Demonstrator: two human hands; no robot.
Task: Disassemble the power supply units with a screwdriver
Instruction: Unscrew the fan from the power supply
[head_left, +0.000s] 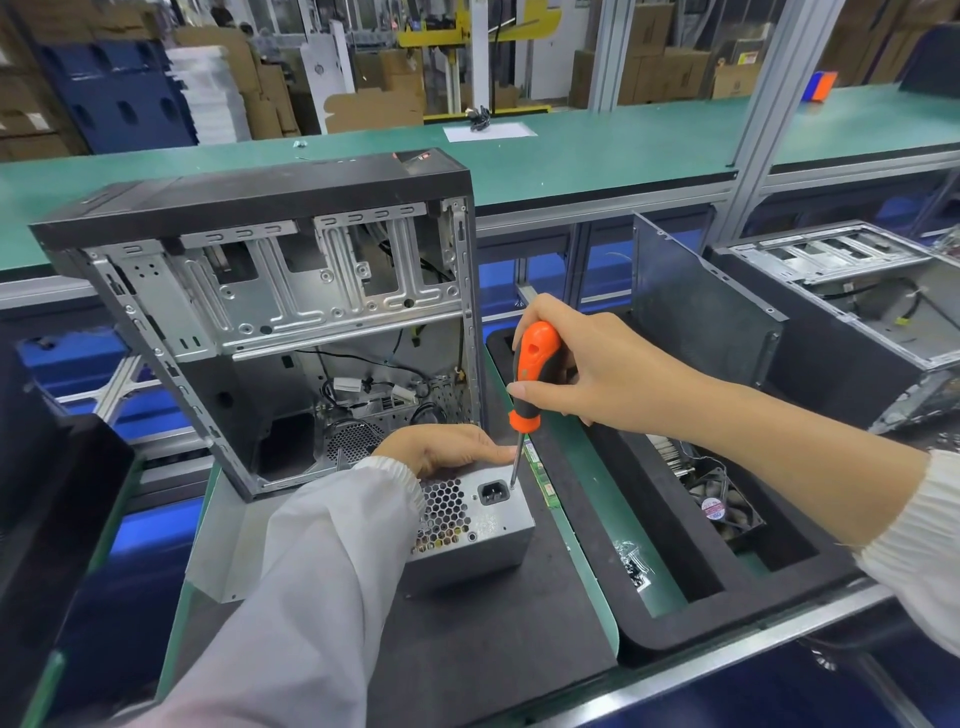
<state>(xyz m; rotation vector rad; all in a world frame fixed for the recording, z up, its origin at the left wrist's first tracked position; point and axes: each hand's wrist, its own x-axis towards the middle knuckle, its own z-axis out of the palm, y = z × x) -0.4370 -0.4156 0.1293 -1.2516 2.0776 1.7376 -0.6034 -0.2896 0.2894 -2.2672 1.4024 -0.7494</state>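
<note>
Orange and black, the screwdriver (531, 378) stands nearly upright in the right hand (582, 364), whose fingers and thumb curl round its handle. Its metal tip meets the top face of a silver power supply unit (475, 525), just beside the black power socket (492, 492). The left hand (441, 448) rests on the unit's far edge, just left of the shaft, fingers curved over that edge to steady it. The unit sits on a black mat (493, 634). Behind the left hand stands an open computer case (270, 312). To the right of the grip, a black foam tray (670, 587) holds a cooling fan (724, 506).
</note>
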